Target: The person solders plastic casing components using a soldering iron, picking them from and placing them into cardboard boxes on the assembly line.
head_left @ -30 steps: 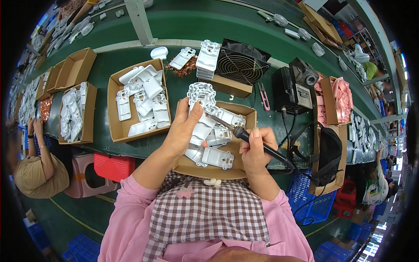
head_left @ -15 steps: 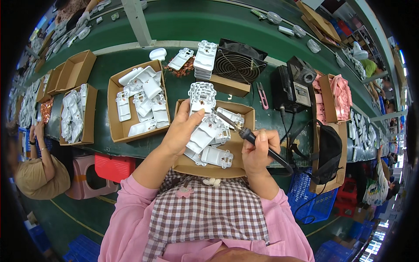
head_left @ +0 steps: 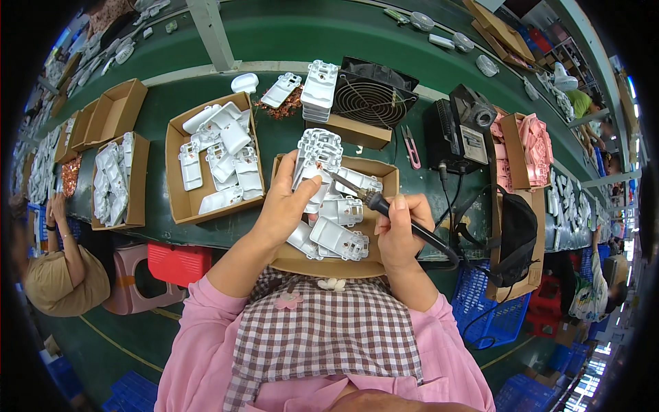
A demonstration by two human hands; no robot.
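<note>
My left hand (head_left: 287, 199) is closed around a small stack of white plastic housings (head_left: 320, 147), held above a shallow cardboard box (head_left: 389, 199). In my right hand (head_left: 405, 230) is a soldering iron (head_left: 377, 202) with a dark handle. Its metal tip points up and left and reaches the lower right edge of the held stack; whether it touches cannot be made out. More loose white housings (head_left: 339, 240) lie in the box below my hands. The far ends of the fingers under the stack are hidden.
Beyond the box stand a stack of white housings (head_left: 320, 89) and a black fan (head_left: 374, 99). Pink-handled tweezers (head_left: 412, 150) lie beside a black soldering station (head_left: 453, 134). A cardboard box of housings (head_left: 180, 199) sits left; pink parts (head_left: 532, 151) fill one at right. A co-worker (head_left: 58, 268) sits far left.
My left hand has tilted the held stack more upright, and a housing that hung below it now lies in the box. The iron has shifted slightly left.
</note>
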